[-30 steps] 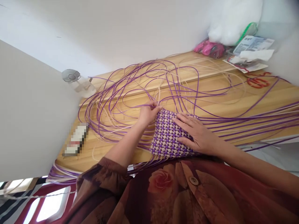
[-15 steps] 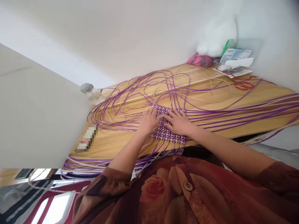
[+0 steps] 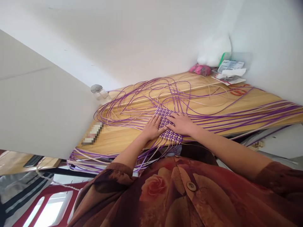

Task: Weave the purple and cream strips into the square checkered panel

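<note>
A woven purple and cream panel lies flat on the wooden table, near its front edge. Long purple and cream strands spread from all its sides. My left hand rests on the panel's left part, palm down, fingers extended. On the right part lies my right hand, flat with its fingers spread. The thumbs meet or nearly meet over the middle of the weave. Neither hand grips anything that I can see.
A pixelated flat object lies at the table's left edge, with a small grey fan-like device behind it. Red-handled scissors, papers, a pink bundle and a white plastic bag are at the back right.
My left hand has slid slightly down and toward my right hand on the panel. The camera view has shifted a little. Both hands stay flat on the weave.
</note>
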### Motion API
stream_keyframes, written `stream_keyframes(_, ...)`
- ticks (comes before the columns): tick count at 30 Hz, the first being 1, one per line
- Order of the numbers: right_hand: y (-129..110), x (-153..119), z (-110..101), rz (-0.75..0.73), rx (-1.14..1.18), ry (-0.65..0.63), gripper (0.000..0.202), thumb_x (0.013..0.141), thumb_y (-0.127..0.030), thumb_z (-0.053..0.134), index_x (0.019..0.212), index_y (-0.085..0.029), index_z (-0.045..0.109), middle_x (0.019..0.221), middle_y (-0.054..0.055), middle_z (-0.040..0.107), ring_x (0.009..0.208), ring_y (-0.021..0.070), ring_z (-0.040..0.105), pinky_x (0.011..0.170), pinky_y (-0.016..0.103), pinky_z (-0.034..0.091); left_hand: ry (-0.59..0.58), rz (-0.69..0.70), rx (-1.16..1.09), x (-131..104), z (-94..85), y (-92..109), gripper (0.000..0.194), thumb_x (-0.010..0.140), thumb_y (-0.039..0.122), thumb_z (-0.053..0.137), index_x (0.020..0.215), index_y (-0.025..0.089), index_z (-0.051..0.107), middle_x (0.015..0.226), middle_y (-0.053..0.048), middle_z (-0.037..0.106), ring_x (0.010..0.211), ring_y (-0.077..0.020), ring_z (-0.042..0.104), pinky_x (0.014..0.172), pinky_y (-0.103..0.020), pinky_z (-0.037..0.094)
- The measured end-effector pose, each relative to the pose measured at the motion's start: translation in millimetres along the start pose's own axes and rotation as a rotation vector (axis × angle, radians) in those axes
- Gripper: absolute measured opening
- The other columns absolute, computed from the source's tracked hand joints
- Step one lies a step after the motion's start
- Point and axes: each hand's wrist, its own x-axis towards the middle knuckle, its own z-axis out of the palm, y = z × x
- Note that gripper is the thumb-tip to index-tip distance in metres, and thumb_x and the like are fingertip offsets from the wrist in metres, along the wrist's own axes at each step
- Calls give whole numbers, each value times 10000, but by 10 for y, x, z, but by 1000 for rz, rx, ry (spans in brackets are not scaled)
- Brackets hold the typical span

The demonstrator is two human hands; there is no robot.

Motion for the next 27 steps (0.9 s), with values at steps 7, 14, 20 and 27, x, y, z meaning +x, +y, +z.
stream_keyframes(7, 65, 72, 176, 46, -31, 14, 684, 955, -618, 247, 1530, -270, 369, 1605, 122, 296, 1460, 385, 282, 1164, 596, 220, 9, 30, -103, 107, 27, -120, 831, 909, 664, 394, 1549, 143, 291, 1641, -120, 206, 1528, -285, 132, 1238, -464, 130)
stream_keyframes(14, 129, 195, 183, 64, -6, 10, 712, 943, -660, 231, 1542, -290, 344, 1612, 119, 282, 1473, 380, 258, 1165, 613, 208, 278, -24, -518, 246, 53, -297, 495, 912, 426, 523, 1331, 177, 607, 1469, -100, 532, 1395, -211, 452, 1196, -344, 283)
stream_keyframes(20, 177, 197, 236, 51, 9, 32, 718, 939, -680, 226, 1540, -306, 348, 1616, 103, 275, 1473, 367, 272, 1170, 605, 214, 645, -321, -672, 87, 91, -431, 462, 980, 459, 357, 1123, 177, 694, 1193, -115, 712, 1148, -212, 638, 1032, -363, 457)
stream_keyframes(27, 237, 163, 247, 24, 28, 52, 663, 955, -638, 257, 1524, -319, 379, 1616, 69, 285, 1486, 320, 266, 1189, 564, 220, 813, -590, -896, 72, 130, -667, 547, 969, 447, 233, 932, 104, 658, 917, -137, 730, 733, -149, 685, 716, -288, 547)
